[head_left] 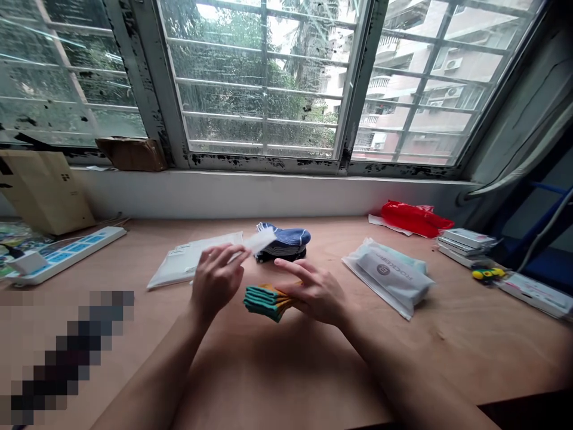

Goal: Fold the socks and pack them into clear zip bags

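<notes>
My left hand (pixel 219 276) is closed, pinching a small white strip (pixel 260 240) that looks like paper or thin plastic. In my right hand (pixel 319 291) is a folded stack of green and orange socks (pixel 265 301), gripped at its orange end just above the table; the index finger is stretched out over it. Behind both hands lies a pile of blue and dark socks (pixel 289 240), partly covered by the white strip. A flat white plastic packet (pixel 179 263) rests to the left, beneath and behind my left hand.
On the right of the wooden table (pixel 277 382) lie a frosted bag with printing (pixel 389 278), a red plastic bag (pixel 414 218), stacked boxes (pixel 468 242) and a yellow item (pixel 487 274). A power strip (pixel 85 248) and a cardboard box (pixel 45 191) are left.
</notes>
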Action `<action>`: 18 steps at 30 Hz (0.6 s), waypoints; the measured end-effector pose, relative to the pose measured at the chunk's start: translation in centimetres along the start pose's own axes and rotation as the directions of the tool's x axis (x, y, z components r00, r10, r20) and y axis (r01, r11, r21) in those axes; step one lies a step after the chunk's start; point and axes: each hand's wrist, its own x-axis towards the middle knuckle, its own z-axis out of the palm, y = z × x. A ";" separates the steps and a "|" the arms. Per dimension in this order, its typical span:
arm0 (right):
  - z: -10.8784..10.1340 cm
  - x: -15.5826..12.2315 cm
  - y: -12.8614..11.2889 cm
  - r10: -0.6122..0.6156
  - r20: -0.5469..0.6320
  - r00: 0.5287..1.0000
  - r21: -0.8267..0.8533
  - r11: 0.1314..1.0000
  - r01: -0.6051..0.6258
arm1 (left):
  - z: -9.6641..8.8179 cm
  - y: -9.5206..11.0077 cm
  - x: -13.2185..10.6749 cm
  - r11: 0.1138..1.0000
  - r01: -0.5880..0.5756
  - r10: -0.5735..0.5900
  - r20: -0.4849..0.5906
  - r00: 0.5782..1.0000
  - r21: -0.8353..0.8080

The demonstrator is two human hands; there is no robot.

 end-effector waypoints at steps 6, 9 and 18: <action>0.1 0.2 -0.3 0.004 0.031 1.000 -0.019 1.000 -0.004 | -0.4 2.1 0.7 0.960 -0.242 0.242 -0.015 0.970 -0.139; -0.1 0.2 -0.4 0.012 0.026 1.000 0.007 1.000 -0.012 | -0.6 1.9 0.6 0.955 -0.230 0.231 -0.017 0.973 -0.188; -0.3 -0.3 0.2 0.097 -0.013 0.995 0.144 0.985 -0.094 | -0.5 1.2 0.3 0.950 -0.161 0.199 0.123 0.972 -0.266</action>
